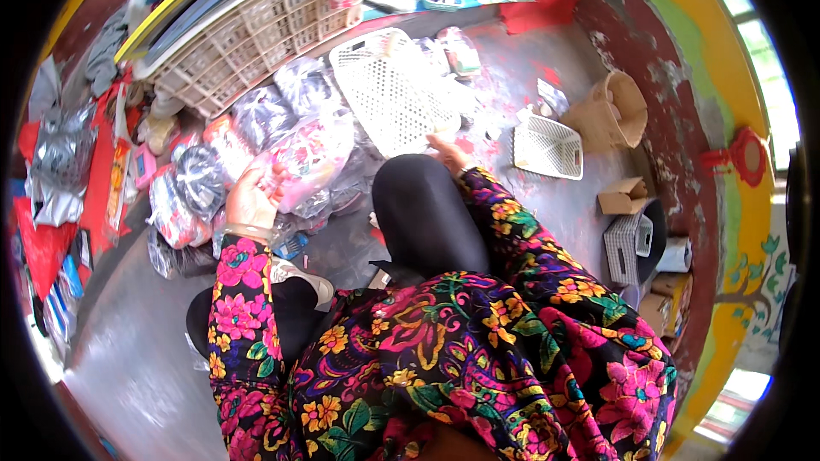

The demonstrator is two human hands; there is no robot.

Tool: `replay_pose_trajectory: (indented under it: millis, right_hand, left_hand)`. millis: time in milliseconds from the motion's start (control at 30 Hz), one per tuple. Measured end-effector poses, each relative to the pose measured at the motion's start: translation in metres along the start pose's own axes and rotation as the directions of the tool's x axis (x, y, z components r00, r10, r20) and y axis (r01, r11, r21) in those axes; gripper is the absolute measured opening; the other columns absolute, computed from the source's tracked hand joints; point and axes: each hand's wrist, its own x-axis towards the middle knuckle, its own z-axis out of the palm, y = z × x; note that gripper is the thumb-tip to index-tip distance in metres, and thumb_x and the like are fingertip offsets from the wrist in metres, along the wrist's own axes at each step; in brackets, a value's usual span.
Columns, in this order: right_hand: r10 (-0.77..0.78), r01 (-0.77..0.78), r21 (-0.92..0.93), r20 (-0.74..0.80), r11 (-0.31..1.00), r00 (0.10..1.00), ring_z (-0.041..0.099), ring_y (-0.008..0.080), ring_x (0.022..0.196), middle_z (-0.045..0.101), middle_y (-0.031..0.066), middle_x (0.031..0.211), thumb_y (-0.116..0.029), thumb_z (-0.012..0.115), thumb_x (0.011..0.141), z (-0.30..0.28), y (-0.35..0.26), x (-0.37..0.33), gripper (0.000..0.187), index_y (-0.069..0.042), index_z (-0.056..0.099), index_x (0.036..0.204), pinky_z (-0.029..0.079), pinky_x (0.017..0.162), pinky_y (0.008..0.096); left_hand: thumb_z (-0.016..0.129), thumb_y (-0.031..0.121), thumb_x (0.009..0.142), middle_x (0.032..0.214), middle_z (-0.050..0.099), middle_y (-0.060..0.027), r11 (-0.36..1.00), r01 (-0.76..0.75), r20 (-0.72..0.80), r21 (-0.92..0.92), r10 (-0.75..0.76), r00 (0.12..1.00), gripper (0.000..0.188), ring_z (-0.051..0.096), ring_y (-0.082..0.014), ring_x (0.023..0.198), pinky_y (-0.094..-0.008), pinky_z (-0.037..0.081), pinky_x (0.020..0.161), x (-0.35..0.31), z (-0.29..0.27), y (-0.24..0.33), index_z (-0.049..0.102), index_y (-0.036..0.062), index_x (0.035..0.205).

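My left hand, a bracelet at its wrist, is at the near left edge of a clear plastic bag with pink contents. Its fingers are curled in against the bag's plastic. A white perforated plastic basket stands beyond my knee, its far side next to a crate. At the basket's near right corner is my right hand, with fingers closed over the rim; my raised knee hides part of it. Around the pink bag lie several bagged bundles, among them a dark one.
A large slatted crate stands at the far left. To the right are a smaller white basket, a woven basket and a checked box along the wall. Red sheets and packets lie at the left edge.
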Motion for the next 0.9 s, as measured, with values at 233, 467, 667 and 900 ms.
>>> replay_pose_trajectory:
  millis: [233,467,667,900]
  right_hand:
    - [-0.278,0.365,0.243,-0.328,0.898,0.903,0.047,0.0183,0.049,0.045,0.008,0.055,-0.01,0.043,0.076,-0.033,-0.009,0.014,0.019,0.006,0.052,0.076,0.044,0.054,0.0313]
    - [-0.237,0.59,0.339,-0.687,0.733,0.688,0.055,0.0293,0.086,0.054,0.0153,0.094,-0.005,0.044,0.078,-0.193,-0.021,-0.014,0.023,-0.002,0.044,0.101,0.047,0.077,0.0398]
    - [0.043,0.686,0.456,-0.848,0.567,0.529,0.053,0.0364,0.091,0.047,0.0221,0.107,-0.016,0.037,0.089,-0.302,-0.002,-0.015,0.029,-0.003,0.038,0.115,0.05,0.075,0.0474]
    - [-0.06,0.578,0.532,-0.702,0.619,0.71,0.054,0.0406,0.088,0.046,0.0299,0.109,-0.025,0.036,0.089,-0.298,-0.035,-0.002,0.048,0.012,0.025,0.118,0.053,0.069,0.0378]
  left_hand:
    - [0.049,0.015,0.08,0.091,0.059,-0.0104,0.999,0.004,-0.029,0.041,-0.003,1.0,0.039,0.058,-0.0204,0.08,-0.0303,0.048,0.061,0.003,-0.001,0.005,0.042,0.0051,0.118]
    - [0.047,0.015,0.082,0.093,0.058,-0.0092,0.995,0.022,-0.042,0.093,-0.018,0.999,0.04,0.057,-0.0192,0.082,-0.0284,0.047,0.062,-0.003,0.013,0.003,0.041,0.0067,0.12]
    - [0.048,0.015,0.082,0.093,0.058,-0.0088,0.992,0.039,-0.09,0.118,-0.029,0.996,0.041,0.056,-0.0179,0.083,-0.0269,0.046,0.062,-0.004,0.02,-0.003,0.04,0.0062,0.121]
    - [0.049,0.014,0.081,0.094,0.057,-0.0091,0.993,0.033,-0.063,0.11,-0.026,0.998,0.04,0.056,-0.0183,0.085,-0.0269,0.047,0.064,-0.005,0.013,-0.001,0.042,0.0056,0.12]
